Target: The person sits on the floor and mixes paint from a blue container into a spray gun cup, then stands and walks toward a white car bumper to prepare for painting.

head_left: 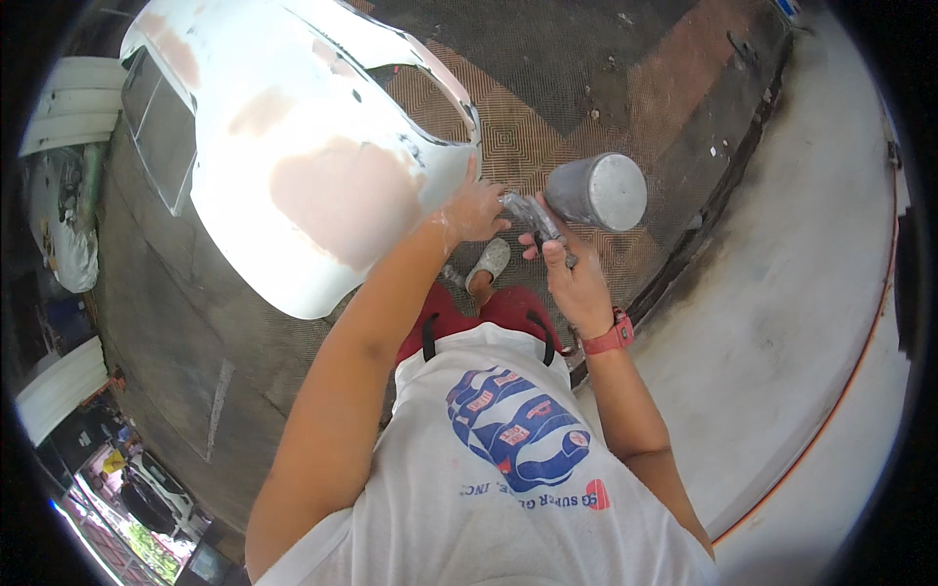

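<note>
My right hand is wrapped round a metal spray gun, nozzle end toward the left. Close beside the gun is a grey metal cup with a round pale end; my fingers hide whether the two are joined. My left hand is just left of the nozzle, fingers stretched out, the index finger pointing at the edge of a white car body panel. Whether that finger touches the panel I cannot tell. Dull pinkish patches show on the panel's white surface.
A window opening is cut through the panel. Below is a dark patterned floor, with my shoe on it. A pale concrete strip runs along the right. At lower left a vehicle with a spare wheel stands outside.
</note>
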`<act>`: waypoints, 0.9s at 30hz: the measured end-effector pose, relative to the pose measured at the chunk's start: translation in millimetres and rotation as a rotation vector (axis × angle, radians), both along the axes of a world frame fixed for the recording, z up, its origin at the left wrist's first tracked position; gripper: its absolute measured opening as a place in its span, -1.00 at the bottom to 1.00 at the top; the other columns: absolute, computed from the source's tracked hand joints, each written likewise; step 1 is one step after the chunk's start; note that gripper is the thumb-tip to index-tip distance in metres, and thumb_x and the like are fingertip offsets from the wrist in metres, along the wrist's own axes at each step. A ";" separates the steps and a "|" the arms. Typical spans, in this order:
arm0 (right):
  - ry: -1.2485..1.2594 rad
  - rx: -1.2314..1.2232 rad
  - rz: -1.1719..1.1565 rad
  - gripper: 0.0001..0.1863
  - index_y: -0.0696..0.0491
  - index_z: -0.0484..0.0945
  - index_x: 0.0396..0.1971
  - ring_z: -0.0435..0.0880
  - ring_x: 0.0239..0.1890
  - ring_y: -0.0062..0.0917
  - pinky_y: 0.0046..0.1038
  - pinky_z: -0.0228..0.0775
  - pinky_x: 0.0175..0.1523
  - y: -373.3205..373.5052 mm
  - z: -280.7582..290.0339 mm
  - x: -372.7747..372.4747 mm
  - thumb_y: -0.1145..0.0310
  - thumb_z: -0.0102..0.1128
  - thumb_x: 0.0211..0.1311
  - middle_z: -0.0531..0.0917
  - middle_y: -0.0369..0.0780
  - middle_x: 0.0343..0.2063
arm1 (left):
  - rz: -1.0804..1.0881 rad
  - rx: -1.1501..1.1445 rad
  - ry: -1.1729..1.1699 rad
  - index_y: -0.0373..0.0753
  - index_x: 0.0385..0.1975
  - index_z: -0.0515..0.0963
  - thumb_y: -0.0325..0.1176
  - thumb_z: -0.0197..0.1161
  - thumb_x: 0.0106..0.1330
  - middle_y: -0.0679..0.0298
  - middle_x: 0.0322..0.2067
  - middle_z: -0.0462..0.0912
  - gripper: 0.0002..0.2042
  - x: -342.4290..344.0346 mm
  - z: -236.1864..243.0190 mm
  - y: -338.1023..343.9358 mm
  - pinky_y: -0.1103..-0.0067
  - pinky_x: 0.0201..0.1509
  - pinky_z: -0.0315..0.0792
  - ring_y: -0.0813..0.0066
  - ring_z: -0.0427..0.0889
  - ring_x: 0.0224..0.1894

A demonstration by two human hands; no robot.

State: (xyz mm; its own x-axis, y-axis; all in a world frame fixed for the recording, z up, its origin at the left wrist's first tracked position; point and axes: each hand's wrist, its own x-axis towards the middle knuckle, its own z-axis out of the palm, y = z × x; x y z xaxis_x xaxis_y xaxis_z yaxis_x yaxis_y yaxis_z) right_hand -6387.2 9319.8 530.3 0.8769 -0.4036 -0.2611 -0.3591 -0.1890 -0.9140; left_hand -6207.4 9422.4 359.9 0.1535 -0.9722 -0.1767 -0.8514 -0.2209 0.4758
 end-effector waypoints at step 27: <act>0.032 0.059 0.184 -0.36 0.12 0.38 0.46 0.49 0.39 0.03 -0.15 0.30 0.44 -16.6 -134.5 16.3 0.00 0.07 0.60 0.53 0.12 0.33 | 1.622 0.607 0.821 -0.24 0.35 0.52 0.22 0.06 0.54 -0.01 0.18 0.69 -0.33 -303.1 -14.1 401.6 0.35 0.20 0.52 0.17 0.67 0.19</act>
